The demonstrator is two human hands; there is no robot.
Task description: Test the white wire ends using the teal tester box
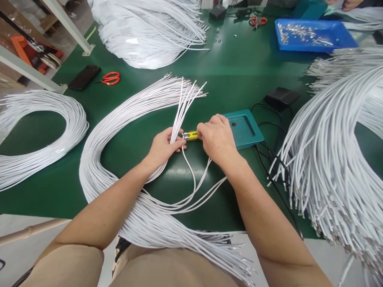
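My left hand (166,145) is closed round several white cables (181,109), whose ends stick up past the fingers. My right hand (218,139) grips a small yellow tool (192,136) with a metallic tip. That tip meets a white cable end beside my left fingertips. Loose cables run below my right hand. Around and under my left forearm lies a large looped bundle of white cables (98,135). A teal tray-like block (243,128) sits just behind my right hand, partly covered by it.
White cable coils lie at left (72,119), top (149,32) and right (332,147). Also on the green table (239,79): a phone (84,77), red-handled scissors (111,78), a blue tray (317,46) of small metal parts and a black box (281,99) with cords. Another person's hand shows top right.
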